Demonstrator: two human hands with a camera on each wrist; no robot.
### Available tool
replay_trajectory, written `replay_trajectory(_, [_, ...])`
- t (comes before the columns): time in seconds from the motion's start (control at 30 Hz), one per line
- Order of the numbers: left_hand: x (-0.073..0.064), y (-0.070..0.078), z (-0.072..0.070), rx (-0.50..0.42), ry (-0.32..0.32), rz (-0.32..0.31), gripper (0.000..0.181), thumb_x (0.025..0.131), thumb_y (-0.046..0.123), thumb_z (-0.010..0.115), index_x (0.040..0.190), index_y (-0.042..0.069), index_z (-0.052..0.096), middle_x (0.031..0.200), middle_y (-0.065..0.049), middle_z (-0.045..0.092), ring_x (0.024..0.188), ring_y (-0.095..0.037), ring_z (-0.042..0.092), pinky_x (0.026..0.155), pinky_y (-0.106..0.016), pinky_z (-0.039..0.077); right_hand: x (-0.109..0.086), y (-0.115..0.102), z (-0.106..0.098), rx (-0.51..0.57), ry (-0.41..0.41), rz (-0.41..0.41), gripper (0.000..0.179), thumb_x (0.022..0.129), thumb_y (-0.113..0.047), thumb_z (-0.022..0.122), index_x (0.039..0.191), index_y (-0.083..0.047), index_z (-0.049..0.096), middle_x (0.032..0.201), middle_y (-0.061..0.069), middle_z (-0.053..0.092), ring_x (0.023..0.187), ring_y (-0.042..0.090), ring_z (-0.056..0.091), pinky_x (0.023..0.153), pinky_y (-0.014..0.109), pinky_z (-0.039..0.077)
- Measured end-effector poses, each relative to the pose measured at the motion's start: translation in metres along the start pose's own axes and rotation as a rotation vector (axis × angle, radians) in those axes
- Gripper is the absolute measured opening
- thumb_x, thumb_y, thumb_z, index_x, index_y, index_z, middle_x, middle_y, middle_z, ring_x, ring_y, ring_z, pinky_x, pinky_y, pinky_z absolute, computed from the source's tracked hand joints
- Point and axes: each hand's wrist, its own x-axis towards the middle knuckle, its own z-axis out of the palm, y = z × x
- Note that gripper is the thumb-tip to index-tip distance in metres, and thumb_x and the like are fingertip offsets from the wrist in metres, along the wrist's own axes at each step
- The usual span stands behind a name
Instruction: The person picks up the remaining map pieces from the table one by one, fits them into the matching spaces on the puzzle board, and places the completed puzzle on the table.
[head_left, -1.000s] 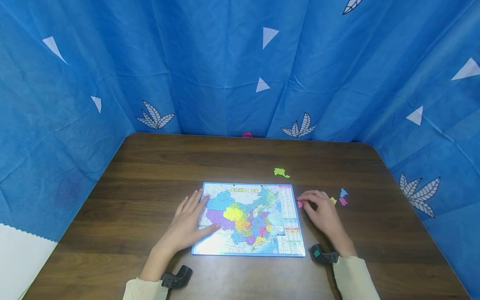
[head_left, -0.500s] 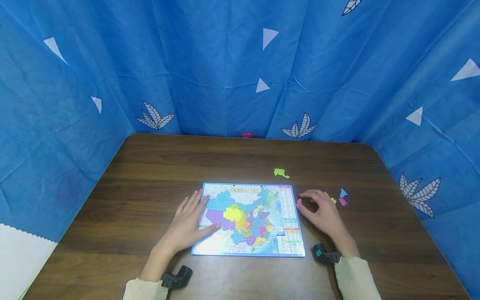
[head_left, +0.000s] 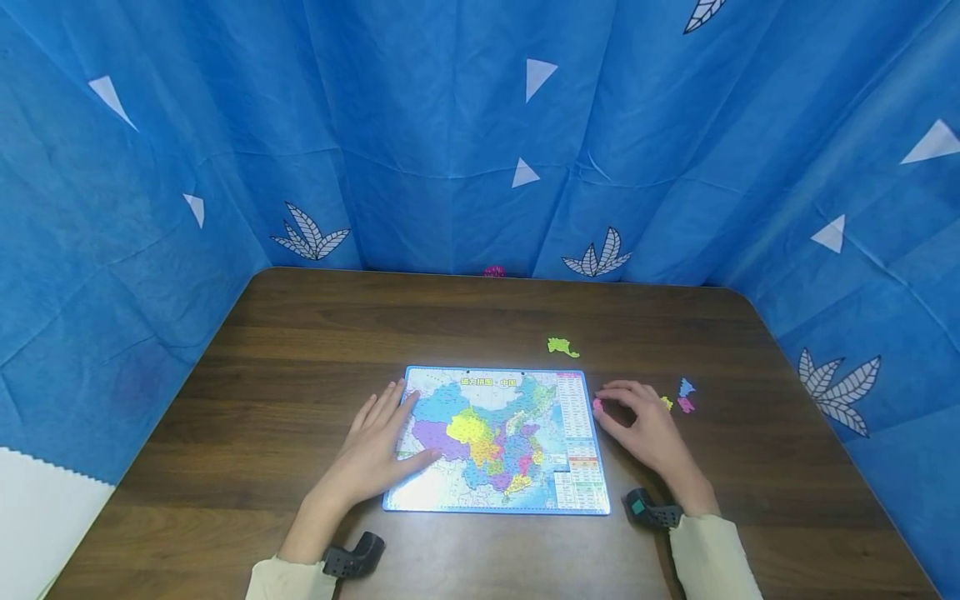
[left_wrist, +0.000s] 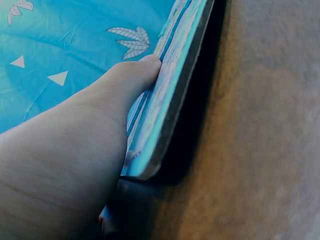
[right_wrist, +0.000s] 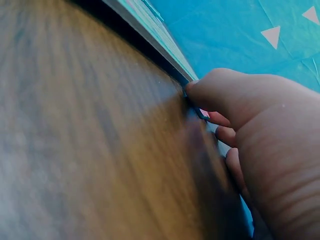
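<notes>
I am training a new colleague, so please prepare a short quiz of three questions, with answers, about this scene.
1. True or false: the left hand touches the rectangular, blue-edged map board.

2. What colour is the small, flat piece at the right hand's fingertips?
a) green
b) pink
c) blue

3. Fill in: the flat, irregular yellow-green piece lies on the brown wood-grain table, beyond the board's ____ edge, as the person sees it.

Key: 1. True; 2. b; 3. far.
</notes>
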Motion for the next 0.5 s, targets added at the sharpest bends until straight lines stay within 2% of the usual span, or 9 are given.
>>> replay_trajectory(0.13, [-0.0002,0.0,-0.0003,0.0,0.002,0.002,0.099,0.087,0.066,0.067,0.161,0.008,0.034,0.171,-0.016,0.018,0.159,-0.037,0.015,0.126,-0.061,0.008,-0.0003,-0.0013,0.0,0.013,0.017,0.015,0.033,0.091,-0.03,0.08,0.118,-0.013,0.074,0.129,0.01,0.069,0.122,0.035,0.06,0.099,0.06,0.053])
replay_trajectory(0.3, [-0.0004,-0.0003,-0.0005,0.001,0.004,0.004,0.099,0.087,0.066,0.067,0.161,0.008,0.034,0.171,-0.015,0.019,0.159,-0.037,0.015,0.126,-0.061,0.009,-0.0022,-0.0011,-0.0005,0.027,0.059,-0.004,0.031,0.089,-0.026,0.083,0.116,-0.013,0.076,0.125,0.01,0.073,0.12,0.035,0.064,0.098,0.058,0.055])
replay_trajectory(0.5, [-0.0004,-0.0006,0.0002,0.001,0.004,0.004,0.099,0.087,0.067,0.066,0.161,0.008,0.035,0.171,-0.015,0.02,0.159,-0.036,0.015,0.126,-0.061,0.009,-0.0057,0.0048,-0.0059,0.053,-0.018,-0.073,0.034,0.09,-0.024,0.081,0.122,-0.016,0.074,0.134,0.009,0.068,0.125,0.034,0.058,0.101,0.062,0.051])
